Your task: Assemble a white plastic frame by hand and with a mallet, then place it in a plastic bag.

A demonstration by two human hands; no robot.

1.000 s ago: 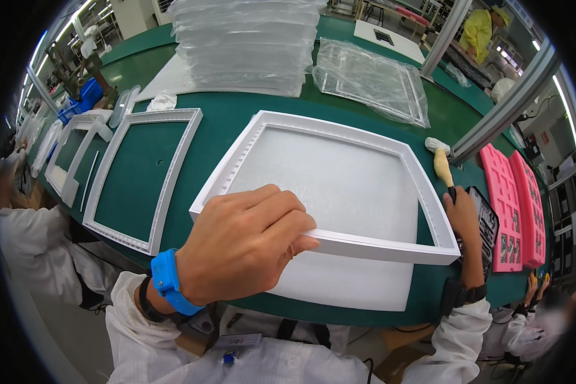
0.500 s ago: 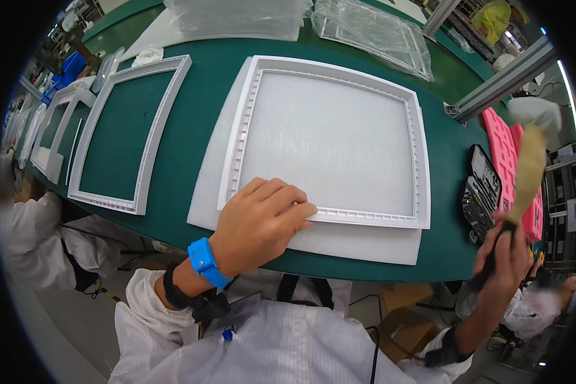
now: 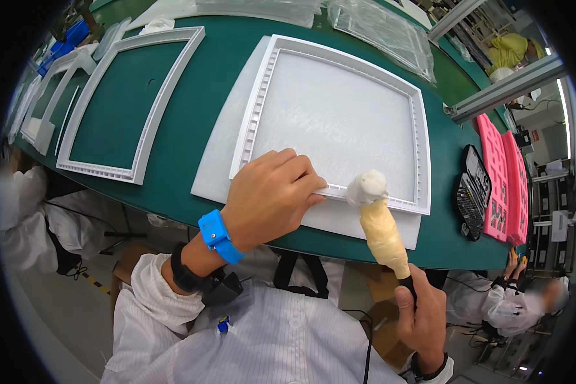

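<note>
- Right hand [image 3: 425, 313]: clamped round the black grip of a mallet [image 3: 384, 233], cream-wrapped shaft, bulging white cloth-like head; its long axis points away and slightly left, head over the frame's near rail.
- Left hand [image 3: 272, 195]: fingertips bunched at that rail; pinch unclear.
- White frame [image 3: 260, 102]: smooth, ribbed inside, longer crosswise.
- White sheet [image 3: 221, 153] beneath, on green table [image 3: 176, 141].

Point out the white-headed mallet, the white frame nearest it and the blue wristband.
White-headed mallet [image 3: 383, 235]: head view, on its yellowish wrapped part.
White frame [image 3: 257, 110]: head view, on its left side.
Blue wristband [image 3: 215, 230]: head view, on its square piece.
</note>
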